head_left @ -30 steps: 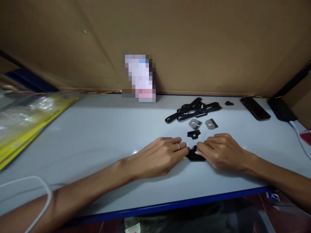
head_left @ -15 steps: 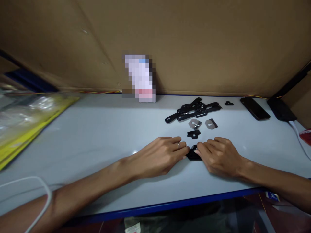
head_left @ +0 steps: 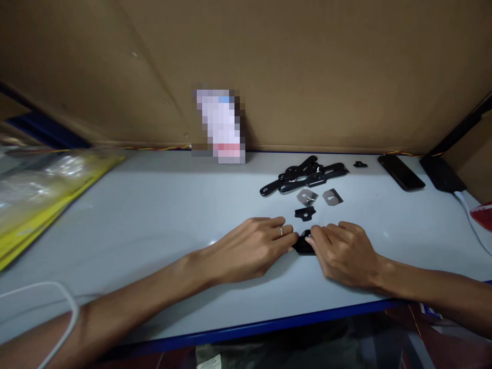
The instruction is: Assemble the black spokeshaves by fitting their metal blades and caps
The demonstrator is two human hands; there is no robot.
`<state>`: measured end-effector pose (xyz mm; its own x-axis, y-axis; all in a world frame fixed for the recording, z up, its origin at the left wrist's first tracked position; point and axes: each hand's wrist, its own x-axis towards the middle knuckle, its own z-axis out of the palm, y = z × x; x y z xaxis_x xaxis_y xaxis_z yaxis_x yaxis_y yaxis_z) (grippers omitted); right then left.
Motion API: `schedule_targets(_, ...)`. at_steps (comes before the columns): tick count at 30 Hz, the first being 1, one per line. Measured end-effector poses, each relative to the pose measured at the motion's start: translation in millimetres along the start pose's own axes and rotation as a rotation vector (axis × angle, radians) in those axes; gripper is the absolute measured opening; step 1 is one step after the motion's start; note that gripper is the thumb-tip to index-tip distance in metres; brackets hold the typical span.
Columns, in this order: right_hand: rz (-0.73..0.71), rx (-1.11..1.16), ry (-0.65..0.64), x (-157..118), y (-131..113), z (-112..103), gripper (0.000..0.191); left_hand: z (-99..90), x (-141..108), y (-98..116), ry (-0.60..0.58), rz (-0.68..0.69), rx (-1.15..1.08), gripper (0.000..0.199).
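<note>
A black spokeshave body (head_left: 305, 246) lies on the table between my two hands, its ends covered by fingers. My left hand (head_left: 261, 246), a ring on one finger, is closed around its left end. My right hand (head_left: 342, 253) is closed at the right end, thumb and forefinger against a small silver part, maybe a screw, on the body's middle. Just beyond lies a black lever cap (head_left: 305, 213) with a hole. Behind it are two flat steel blades, one on the left (head_left: 307, 197) and one on the right (head_left: 332, 197).
More black spokeshaves (head_left: 303, 177) lie in a pile farther back. Another small black cap (head_left: 360, 164), a phone (head_left: 402, 172) and a black box with a white cable (head_left: 444, 173) are at the back right. Clear plastic bags (head_left: 34, 189) lie on yellow material at left. Cardboard (head_left: 307, 77) stands behind.
The view has shifted very slightly. My right hand has turned a little at the spokeshave's middle; my left hand keeps its hold.
</note>
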<state>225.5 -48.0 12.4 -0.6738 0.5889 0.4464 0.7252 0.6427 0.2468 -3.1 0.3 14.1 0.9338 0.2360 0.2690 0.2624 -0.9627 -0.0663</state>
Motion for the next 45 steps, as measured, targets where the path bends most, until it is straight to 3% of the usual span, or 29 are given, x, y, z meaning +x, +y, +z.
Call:
schedule_targets(20, 0.017, 0.091, -0.068, 0.7, 6.3, 0.3, 0.026, 1.0, -1.5, 0.3, 0.010, -0.003, -0.014, 0.025)
schedule_targets(45, -0.007, 0.133, -0.031, 3.0, 8.3, -1.8, 0.026, 0.5, -1.6, 1.0, -0.011, -0.014, -0.016, 0.026)
